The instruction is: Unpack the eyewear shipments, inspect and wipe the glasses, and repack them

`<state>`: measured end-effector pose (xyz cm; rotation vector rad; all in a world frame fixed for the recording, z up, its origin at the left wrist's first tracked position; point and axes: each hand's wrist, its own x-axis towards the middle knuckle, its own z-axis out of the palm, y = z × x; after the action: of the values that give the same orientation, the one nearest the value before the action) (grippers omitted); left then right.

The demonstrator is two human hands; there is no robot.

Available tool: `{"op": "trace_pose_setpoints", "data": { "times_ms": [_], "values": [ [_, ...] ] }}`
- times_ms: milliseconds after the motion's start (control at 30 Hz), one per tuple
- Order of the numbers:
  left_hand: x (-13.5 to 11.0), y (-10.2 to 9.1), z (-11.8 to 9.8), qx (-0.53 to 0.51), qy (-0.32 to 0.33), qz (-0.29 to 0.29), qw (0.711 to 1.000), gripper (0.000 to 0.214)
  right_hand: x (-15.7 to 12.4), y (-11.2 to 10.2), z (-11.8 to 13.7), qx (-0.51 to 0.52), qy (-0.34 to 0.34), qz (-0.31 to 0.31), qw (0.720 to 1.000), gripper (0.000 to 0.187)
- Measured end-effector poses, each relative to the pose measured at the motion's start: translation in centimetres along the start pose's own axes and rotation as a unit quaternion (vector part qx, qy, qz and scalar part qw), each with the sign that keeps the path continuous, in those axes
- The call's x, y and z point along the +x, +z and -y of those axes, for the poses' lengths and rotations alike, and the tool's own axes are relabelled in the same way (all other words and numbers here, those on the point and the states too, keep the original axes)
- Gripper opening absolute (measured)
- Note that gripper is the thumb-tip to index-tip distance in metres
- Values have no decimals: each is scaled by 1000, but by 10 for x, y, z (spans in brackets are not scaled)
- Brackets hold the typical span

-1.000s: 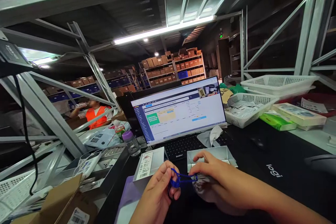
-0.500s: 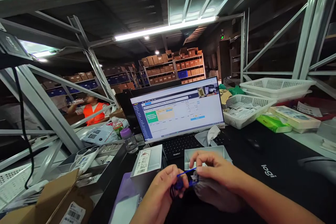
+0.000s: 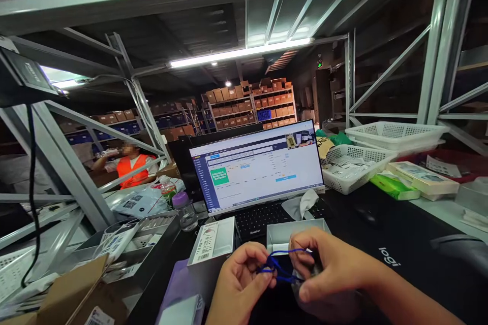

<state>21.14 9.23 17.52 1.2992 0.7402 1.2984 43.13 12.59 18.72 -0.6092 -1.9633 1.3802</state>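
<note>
My left hand (image 3: pixel 240 284) and my right hand (image 3: pixel 324 264) are both closed on a thin blue cord (image 3: pixel 280 266) stretched between them, low in the middle of the view. The right hand also grips a small grey pouch (image 3: pixel 305 284) from which the cord runs. Just beyond the hands an open grey box (image 3: pixel 282 231) lies on the black desk mat (image 3: pixel 385 244). A box lid with a barcode label (image 3: pixel 213 246) lies to its left.
A monitor (image 3: pixel 257 165) and black keyboard (image 3: pixel 259 218) stand behind the box, with a crumpled tissue (image 3: pixel 303 203). White baskets (image 3: pixel 354 165) and flat packets (image 3: pixel 421 177) are at right. A bottle (image 3: pixel 185 208), trays and a cardboard box (image 3: pixel 72 294) are at left. A person in an orange vest (image 3: pixel 131 167) drinks beyond.
My hands have moved closer together and the blue cord now forms a loop between them. The view has tilted slightly, so the desk items sit a little lower.
</note>
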Motion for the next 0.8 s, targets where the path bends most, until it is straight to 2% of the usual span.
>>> {"op": "trace_pose_setpoints", "data": {
  "times_ms": [100, 167, 233, 300, 433, 500, 667, 733, 800],
  "values": [
    [-1, 1, 3, 24, -18, -34, 999, 37, -1, 9, 5, -66, 4, -63, 996, 39],
    [-2, 1, 4, 33, -31, -55, 997, 40, 2, 13, 6, -34, -21, -124, 992, 28],
    [-3, 1, 5, 36, -29, -55, 997, 41, 6, 14, 5, 50, -41, -182, 981, 22],
    [-3, 1, 5, 41, -17, -40, 998, 40, 10, 12, 2, 147, -58, -240, 958, 23],
    [-1, 1, 5, 61, 4, -30, 998, 33, 16, 6, -2, 303, -105, -335, 886, 28],
    [1, -1, 6, 62, -7, -18, 998, 37, 16, 3, -2, 347, -101, -337, 870, 33],
    [1, -8, 7, 80, -35, 23, 996, 52, 15, -7, 0, 344, -90, -340, 871, 28],
    [-2, -11, 4, 161, -32, 40, 986, 56, 14, -12, 0, 344, -88, -335, 873, 26],
    [-5, -12, -2, 302, -30, 39, 952, 47, 12, -16, 0, 349, -81, -319, 877, 27]
  ]
}}
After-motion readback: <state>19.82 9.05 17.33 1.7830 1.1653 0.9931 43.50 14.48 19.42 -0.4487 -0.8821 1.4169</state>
